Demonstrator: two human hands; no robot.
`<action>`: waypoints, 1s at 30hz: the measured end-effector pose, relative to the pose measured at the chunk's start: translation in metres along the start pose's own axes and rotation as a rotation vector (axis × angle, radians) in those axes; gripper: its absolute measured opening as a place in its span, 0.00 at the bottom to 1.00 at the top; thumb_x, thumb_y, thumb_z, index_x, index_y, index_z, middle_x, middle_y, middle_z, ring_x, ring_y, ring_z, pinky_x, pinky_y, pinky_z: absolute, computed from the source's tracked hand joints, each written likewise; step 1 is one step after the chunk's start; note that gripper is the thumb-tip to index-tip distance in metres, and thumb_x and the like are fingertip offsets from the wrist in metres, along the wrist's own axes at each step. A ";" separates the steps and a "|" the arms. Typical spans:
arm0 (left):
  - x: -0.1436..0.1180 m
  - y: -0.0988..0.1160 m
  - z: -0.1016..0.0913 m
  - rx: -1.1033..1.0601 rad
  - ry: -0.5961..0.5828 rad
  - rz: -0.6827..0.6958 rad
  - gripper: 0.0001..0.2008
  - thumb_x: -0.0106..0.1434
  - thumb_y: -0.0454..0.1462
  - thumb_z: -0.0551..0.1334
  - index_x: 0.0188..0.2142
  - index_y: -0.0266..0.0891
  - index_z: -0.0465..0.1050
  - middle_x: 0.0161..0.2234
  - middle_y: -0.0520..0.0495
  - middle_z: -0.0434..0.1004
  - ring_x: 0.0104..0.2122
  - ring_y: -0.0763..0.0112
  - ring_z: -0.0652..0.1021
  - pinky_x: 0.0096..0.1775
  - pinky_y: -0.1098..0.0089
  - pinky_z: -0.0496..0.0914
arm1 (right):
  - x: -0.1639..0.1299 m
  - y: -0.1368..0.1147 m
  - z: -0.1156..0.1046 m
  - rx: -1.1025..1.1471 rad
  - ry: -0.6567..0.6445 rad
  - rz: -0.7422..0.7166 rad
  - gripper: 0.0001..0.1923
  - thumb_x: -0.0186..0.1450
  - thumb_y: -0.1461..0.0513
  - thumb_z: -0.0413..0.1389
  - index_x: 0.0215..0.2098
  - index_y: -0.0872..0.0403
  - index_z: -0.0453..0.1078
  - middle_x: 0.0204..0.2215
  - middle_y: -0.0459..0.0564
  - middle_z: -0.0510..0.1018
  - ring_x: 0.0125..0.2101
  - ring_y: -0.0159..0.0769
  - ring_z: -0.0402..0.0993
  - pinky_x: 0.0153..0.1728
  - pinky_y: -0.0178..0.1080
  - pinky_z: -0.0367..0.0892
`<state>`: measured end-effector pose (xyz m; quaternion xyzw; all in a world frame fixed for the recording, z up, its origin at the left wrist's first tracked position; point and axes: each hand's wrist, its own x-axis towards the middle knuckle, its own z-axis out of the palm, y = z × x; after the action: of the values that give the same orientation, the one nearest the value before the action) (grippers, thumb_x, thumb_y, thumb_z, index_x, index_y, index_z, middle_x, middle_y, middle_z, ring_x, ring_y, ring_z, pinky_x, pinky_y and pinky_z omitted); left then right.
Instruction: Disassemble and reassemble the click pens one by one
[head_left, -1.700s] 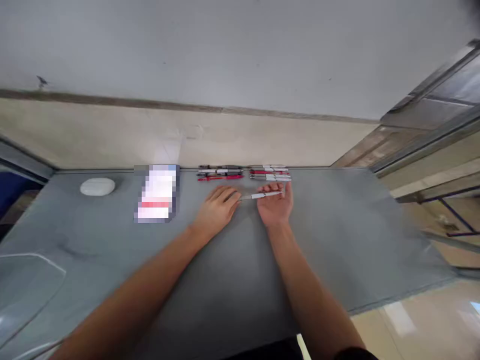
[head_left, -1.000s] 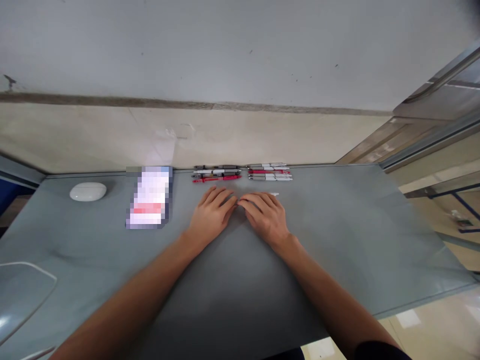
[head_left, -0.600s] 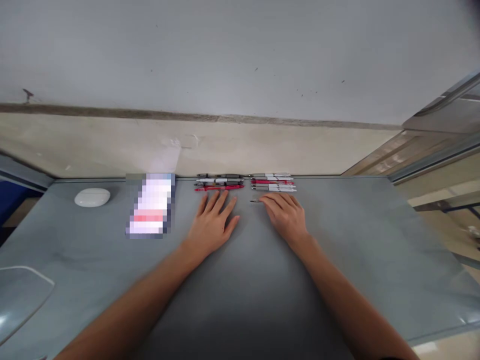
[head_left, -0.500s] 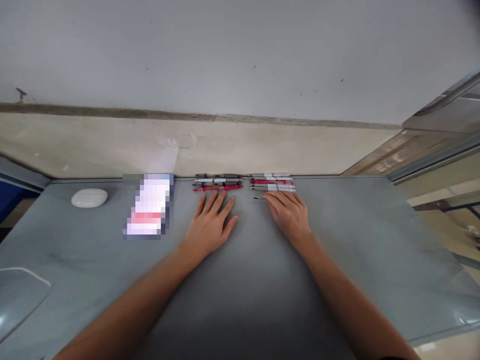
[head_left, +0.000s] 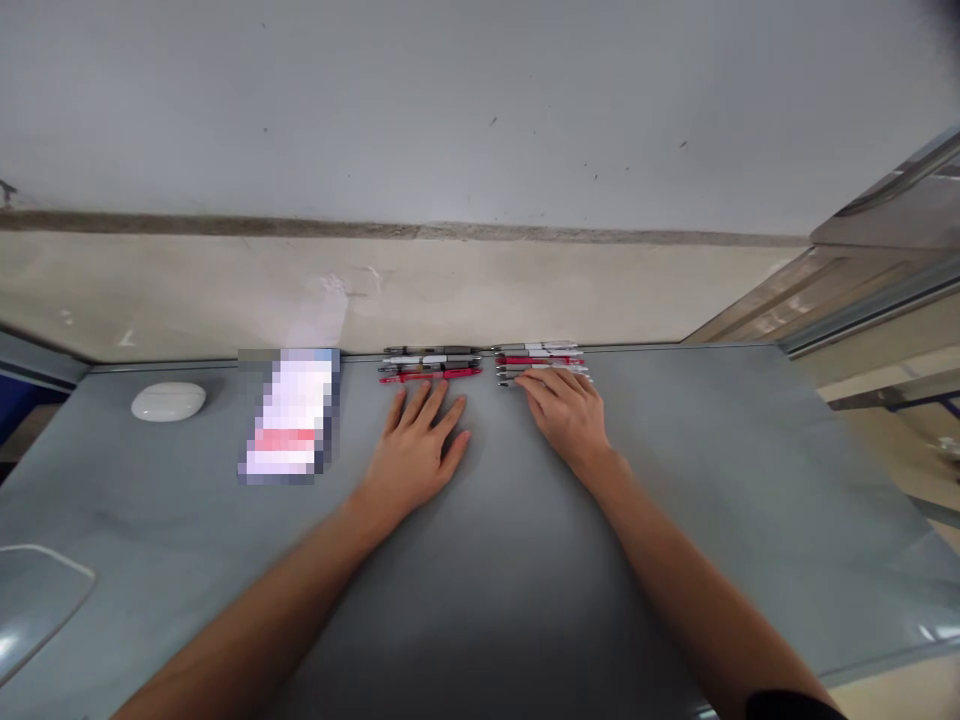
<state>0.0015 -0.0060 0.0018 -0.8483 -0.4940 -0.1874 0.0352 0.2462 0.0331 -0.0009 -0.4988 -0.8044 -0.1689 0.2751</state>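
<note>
Both hands lie flat and spread on the grey bench [head_left: 675, 470], gripping nothing. The left hand [head_left: 416, 450] rests just short of the left pens [head_left: 429, 364] at the far edge. The right hand [head_left: 570, 415] has its fingertips on the right pens [head_left: 536, 354], also at the far edge. A white case [head_left: 169, 402] sits toward the far left corner.

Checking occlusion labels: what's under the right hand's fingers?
The right hand lies palm down on the grey tabletop, fingertips over the nearest pen of the right-hand row of red and white pens. Only that pen's left tip shows; the rest is covered.
</note>
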 end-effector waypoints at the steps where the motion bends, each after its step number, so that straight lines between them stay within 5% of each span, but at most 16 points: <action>1: 0.000 0.000 0.000 -0.014 0.008 -0.001 0.22 0.70 0.44 0.55 0.60 0.41 0.70 0.64 0.37 0.66 0.63 0.46 0.66 0.63 0.42 0.59 | 0.000 -0.001 0.000 0.014 -0.016 0.011 0.16 0.67 0.70 0.52 0.43 0.48 0.78 0.42 0.46 0.84 0.41 0.36 0.76 0.44 0.40 0.63; 30: 0.000 0.000 0.001 0.027 0.027 0.004 0.22 0.70 0.43 0.55 0.59 0.39 0.70 0.63 0.36 0.66 0.63 0.46 0.67 0.62 0.43 0.59 | -0.002 -0.016 -0.012 0.141 -0.034 0.100 0.13 0.67 0.66 0.53 0.45 0.48 0.77 0.47 0.49 0.80 0.51 0.41 0.72 0.51 0.44 0.66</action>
<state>0.0022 -0.0057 0.0010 -0.8461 -0.4943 -0.1920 0.0537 0.2354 0.0179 0.0076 -0.5205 -0.7929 -0.0896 0.3039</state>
